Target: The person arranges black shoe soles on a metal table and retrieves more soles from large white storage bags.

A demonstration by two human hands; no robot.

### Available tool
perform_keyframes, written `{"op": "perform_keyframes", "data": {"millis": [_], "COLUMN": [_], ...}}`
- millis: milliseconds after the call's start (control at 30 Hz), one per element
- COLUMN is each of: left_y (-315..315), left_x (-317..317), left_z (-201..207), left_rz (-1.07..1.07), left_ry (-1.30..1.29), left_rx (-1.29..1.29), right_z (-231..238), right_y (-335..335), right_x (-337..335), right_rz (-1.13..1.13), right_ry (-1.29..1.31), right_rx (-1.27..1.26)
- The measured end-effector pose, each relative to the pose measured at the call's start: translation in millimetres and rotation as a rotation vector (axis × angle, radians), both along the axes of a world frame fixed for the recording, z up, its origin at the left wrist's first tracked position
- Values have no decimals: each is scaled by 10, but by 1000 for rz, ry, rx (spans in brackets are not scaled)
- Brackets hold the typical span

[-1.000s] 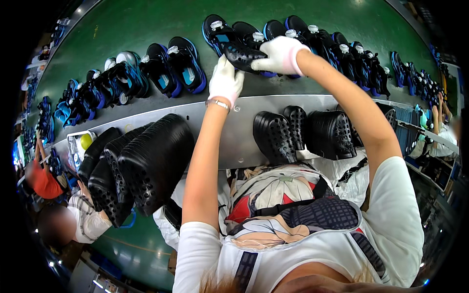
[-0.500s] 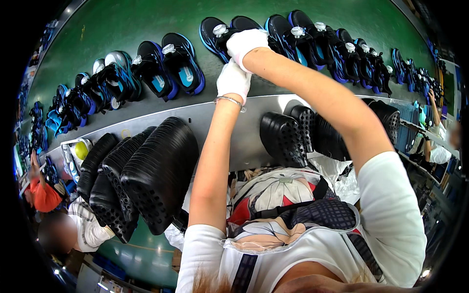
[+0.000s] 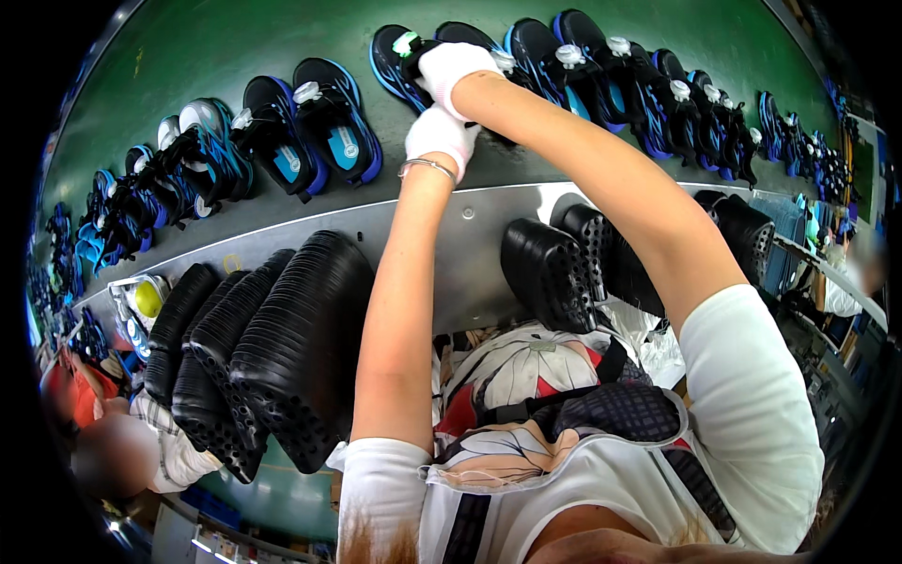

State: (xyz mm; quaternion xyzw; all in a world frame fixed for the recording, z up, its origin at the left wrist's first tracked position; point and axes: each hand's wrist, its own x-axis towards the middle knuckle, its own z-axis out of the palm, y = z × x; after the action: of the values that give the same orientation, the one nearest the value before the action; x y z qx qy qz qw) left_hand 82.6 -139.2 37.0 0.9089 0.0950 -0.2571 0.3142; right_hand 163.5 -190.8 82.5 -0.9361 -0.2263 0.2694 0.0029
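Observation:
Both my hands wear white gloves and work close together at a black sneaker [image 3: 385, 58] with a blue sole edge, its toe pointing away from me. My right hand [image 3: 458, 71] is closed over the top of the shoe, next to a pale round dial [image 3: 406, 43] on its tongue. Just below, my left hand [image 3: 438, 138] is closed at the heel end. The gloves hide the shoe's opening and most of my fingertips. A matching sneaker [image 3: 462, 34] stands right beside it, partly behind my right hand.
Rows of similar sneakers [image 3: 338, 117] line the green surface [image 3: 216, 47] to both sides. Below its metal edge hang stacks of black perforated shoe-shaped pieces [image 3: 301, 348], with more black pieces [image 3: 545, 273] at right. Another person [image 3: 169, 442] is at lower left.
My hands and the sneaker have shifted slightly left in the picture. The shoes on the left have shifted the same way. The dial on the sneaker now looks greenish.

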Motion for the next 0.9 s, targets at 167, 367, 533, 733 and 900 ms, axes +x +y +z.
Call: {"op": "perform_keyframes", "data": {"millis": [167, 367, 533, 733, 900], "left_y": [80, 345, 530, 299, -129], "left_x": [-109, -281, -665, -1299, -1416], "left_z": [64, 335, 343, 881, 1013], "left_rz": [-78, -72, -107, 160, 133], "left_ry": [-136, -230, -553, -614, -513], "left_rx": [102, 80, 289, 215, 51], "right_z": [162, 1038, 1572, 2092, 1918], "right_y": [43, -815, -2424, -4351, -5248], "right_x": [-66, -612, -1340, -2250, -2908], "right_rz": [25, 114, -230, -787, -666], "right_ry": [38, 100, -48, -526, -527], "right_rx": [23, 323, 535, 406, 76]}}
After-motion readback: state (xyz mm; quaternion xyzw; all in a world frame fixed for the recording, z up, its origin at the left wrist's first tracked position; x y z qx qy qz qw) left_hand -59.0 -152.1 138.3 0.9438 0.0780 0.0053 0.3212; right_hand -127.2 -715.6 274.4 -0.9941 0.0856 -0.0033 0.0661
